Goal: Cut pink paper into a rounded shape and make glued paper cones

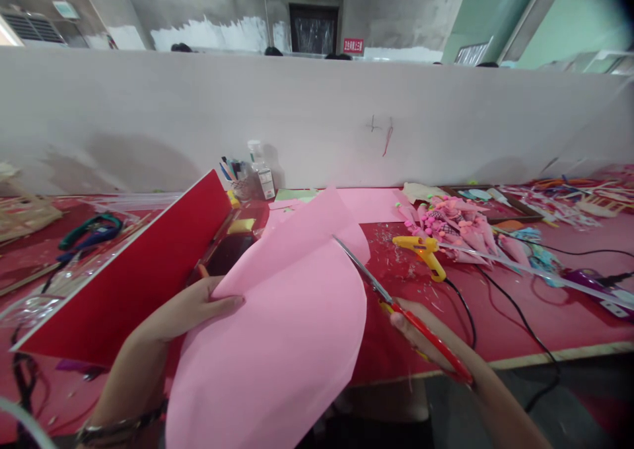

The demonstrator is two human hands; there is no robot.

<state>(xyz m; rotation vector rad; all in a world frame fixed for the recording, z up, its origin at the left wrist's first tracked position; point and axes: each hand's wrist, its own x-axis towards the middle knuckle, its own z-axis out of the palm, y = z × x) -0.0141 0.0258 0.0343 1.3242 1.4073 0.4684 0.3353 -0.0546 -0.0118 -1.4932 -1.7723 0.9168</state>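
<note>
Pink paper sheet [277,343]: hanging in the air over the near edge of the table [545,323], large and limp, its right side already showing a rounded edge.

Left hand [193,310]: grasping the sheet at its left edge, thumb lying on top, fingers hidden underneath.

Right hand [421,333]: gripping the red handles of the scissors [376,284]; the blades are pointing up and away, their tips lying against the curved edge of the sheet.

Handling note, as a judgement: the sheet is sagging between grip and blades, so it seems best to be holding it taut nearer the cut, feeding the paper round into the blades instead of swinging the scissors, and closing in long, partial strokes so the curve is staying smooth.

Nearby items: red board [133,284] leaning tilted just left of the sheet; yellow glue gun [421,247] lying on the table with its black cord trailing; pink bouquet [456,224] behind it; clear bottle [260,172] standing by the white partition [317,105].
</note>
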